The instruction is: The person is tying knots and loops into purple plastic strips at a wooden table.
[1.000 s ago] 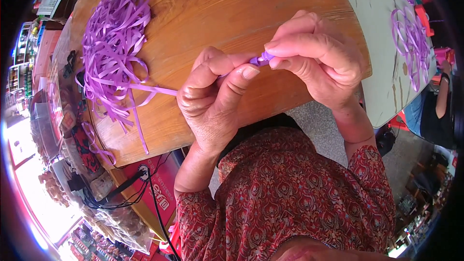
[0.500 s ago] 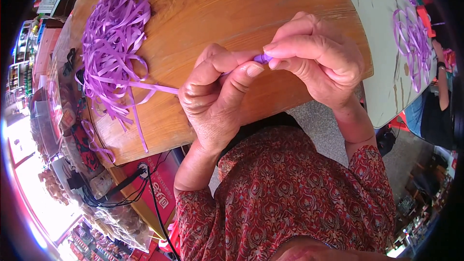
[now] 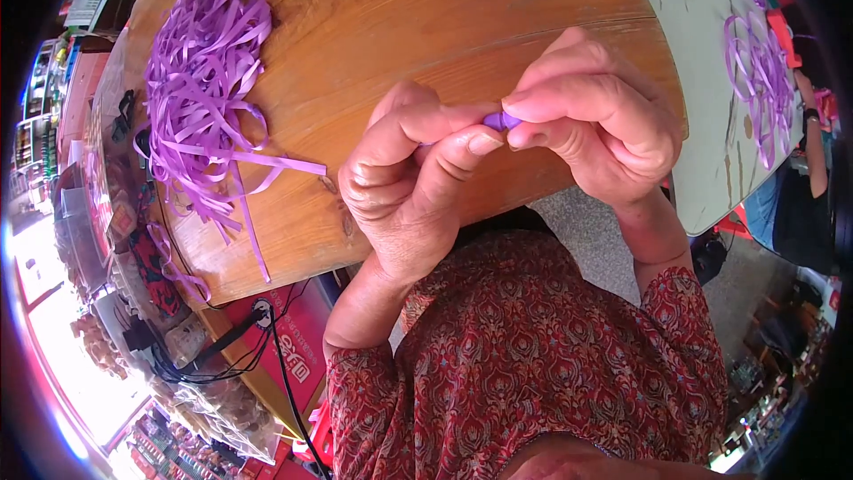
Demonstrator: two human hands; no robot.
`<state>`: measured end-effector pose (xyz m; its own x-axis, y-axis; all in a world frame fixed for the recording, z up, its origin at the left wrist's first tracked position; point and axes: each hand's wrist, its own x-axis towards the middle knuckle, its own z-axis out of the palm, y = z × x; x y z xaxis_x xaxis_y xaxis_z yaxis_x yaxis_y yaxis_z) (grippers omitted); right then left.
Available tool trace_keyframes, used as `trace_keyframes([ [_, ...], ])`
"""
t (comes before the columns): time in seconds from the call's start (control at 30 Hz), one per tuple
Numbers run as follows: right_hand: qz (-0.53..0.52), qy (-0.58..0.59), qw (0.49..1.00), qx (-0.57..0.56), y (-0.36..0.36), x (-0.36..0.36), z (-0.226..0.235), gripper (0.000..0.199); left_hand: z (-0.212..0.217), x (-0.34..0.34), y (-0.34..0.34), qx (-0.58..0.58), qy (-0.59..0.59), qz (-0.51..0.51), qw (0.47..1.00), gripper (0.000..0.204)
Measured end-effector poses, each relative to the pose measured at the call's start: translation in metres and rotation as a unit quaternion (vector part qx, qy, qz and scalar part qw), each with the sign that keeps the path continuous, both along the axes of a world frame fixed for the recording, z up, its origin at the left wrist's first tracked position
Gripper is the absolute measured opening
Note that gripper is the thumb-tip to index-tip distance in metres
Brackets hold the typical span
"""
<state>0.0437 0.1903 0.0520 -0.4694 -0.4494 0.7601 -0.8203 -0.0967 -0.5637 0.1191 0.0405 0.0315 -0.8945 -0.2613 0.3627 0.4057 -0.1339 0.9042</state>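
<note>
A small rolled piece of purple ribbon (image 3: pixel 504 121) is pinched between my two hands above the wooden table. My left hand (image 3: pixel 410 173) grips its left part between thumb and forefinger, the other fingers curled. From the right, my right hand (image 3: pixel 604 120) pinches the other end with thumb and fingertips. Most of the piece is hidden by the fingers. To the left of my left hand lies a big loose heap of purple ribbon (image 3: pixel 204 80), with one flat end (image 3: pixel 298 164) stretching across the wood toward that hand.
The wooden table (image 3: pixel 382 27) curves around in front of me. Beyond its right edge stands a white, cracked-looking table (image 3: pixel 711 80) with more purple ribbon (image 3: pixel 760 84). Black cables (image 3: pixel 275 329) hang by the table's near left corner. Another person's arm (image 3: pixel 813 147) shows at the far right.
Both hands have shifted slightly right, still pinching the rolled ribbon. The flat ribbon end that reached my left hand now lies apart from it on the table.
</note>
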Motion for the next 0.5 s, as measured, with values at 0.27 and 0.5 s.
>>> trace_keyframes([
  [0.27, 0.0, 0.021, 1.0, 0.0, 0.0023, 0.0002, 0.0033, 0.019, -0.0012, -0.002, 0.0019, 0.013, 0.029, -0.019, 0.999, 0.011],
  [0.5, -0.022, 0.016, 1.0, 0.007, 0.0015, 0.0029, 0.0013, 0.02, -0.002, -0.0042, 0.0042, 0.039, 0.033, -0.033, 0.998, 0.008],
])
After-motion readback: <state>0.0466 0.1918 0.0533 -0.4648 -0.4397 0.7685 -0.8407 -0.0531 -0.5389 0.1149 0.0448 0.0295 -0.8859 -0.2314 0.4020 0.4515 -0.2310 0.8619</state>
